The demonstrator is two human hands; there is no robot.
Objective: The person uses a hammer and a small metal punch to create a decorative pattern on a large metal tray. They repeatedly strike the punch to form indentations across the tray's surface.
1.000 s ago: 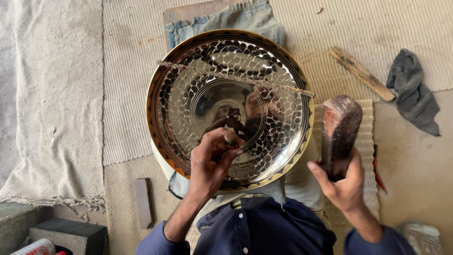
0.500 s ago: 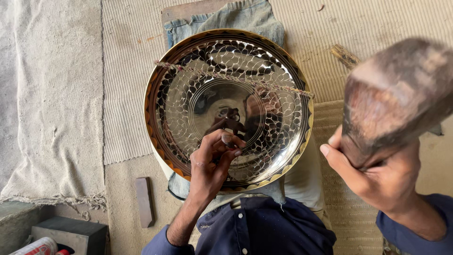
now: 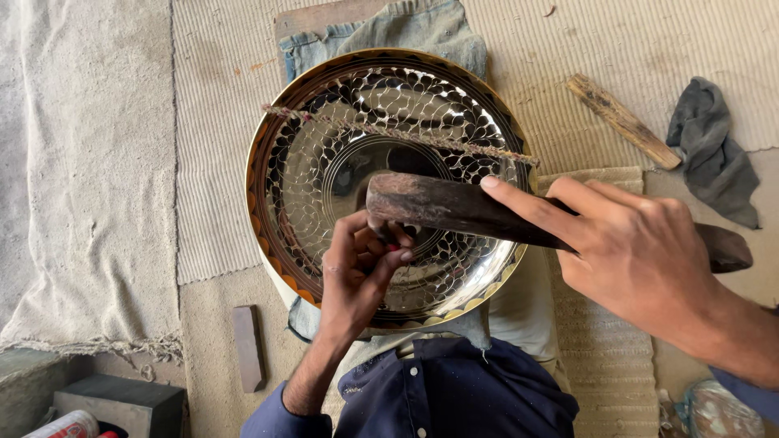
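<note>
A large shiny metal tray point(image 3: 324, 154) with a scale-like engraved pattern and a golden rim lies in my lap. My left hand point(image 3: 357, 272) pinches a small chisel-like punch held upright on the tray's lower middle; only its tip area shows between my fingers. My right hand point(image 3: 641, 251) grips a dark wooden mallet point(image 3: 438, 203), whose head sits right over the punch. A thin twisted cord point(image 3: 398, 134) stretches across the tray's upper half.
A wooden stick point(image 3: 621, 120) and a grey rag point(image 3: 714, 158) lie at the upper right on woven matting. A small dark flat bar point(image 3: 247, 347) lies at the lower left, near a dark block point(image 3: 122, 401). Folded denim point(image 3: 389, 28) pokes out behind the tray.
My right hand has swung the mallet from raised at the right side down onto the punch. My left hand has stayed on the punch.
</note>
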